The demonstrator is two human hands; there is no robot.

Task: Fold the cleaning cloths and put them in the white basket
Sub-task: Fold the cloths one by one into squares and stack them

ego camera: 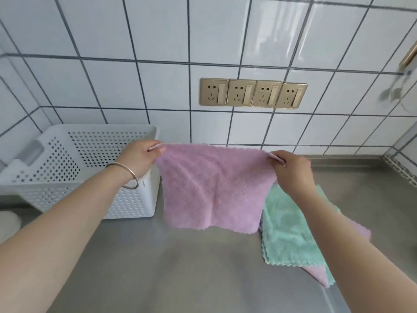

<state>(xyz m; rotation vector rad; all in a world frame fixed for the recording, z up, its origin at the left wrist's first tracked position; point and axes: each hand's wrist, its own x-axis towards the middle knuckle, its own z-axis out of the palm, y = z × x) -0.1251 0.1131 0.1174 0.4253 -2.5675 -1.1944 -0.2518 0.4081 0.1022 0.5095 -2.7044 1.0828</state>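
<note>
A pink cleaning cloth hangs spread out above the steel counter, held by its two top corners. My left hand pinches the top left corner and my right hand pinches the top right corner. A white perforated basket stands at the left, just behind my left hand, and looks empty. A pile of cloths lies flat on the counter at the right, with a green cloth on top and pink cloth edges showing beneath it. My right forearm covers part of the pile.
The steel counter runs up to a white tiled wall with a row of gold power sockets. A white rounded object sits at the far left edge. A metal strip lines the right corner.
</note>
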